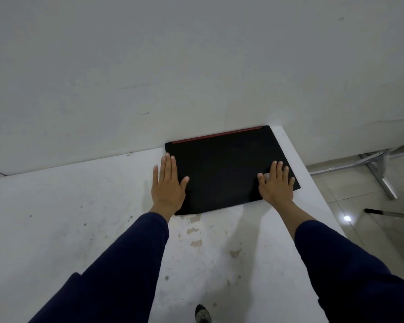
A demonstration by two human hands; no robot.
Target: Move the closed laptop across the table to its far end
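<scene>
A closed black laptop [226,169] with a red strip along its far edge lies flat on the white table [79,217], at the far right corner against the wall. My left hand [167,183] lies flat with fingers spread on the laptop's near left corner, partly on the table. My right hand [276,183] rests flat on the lid's near right corner. Neither hand grips anything. Both arms wear dark blue sleeves.
A pale wall [173,66] stands right behind the table's far edge. The table's right edge [322,201] drops to a tiled floor, where a metal frame [380,169] and a dark-tipped pole [390,213] lie. The tabletop is stained near the middle.
</scene>
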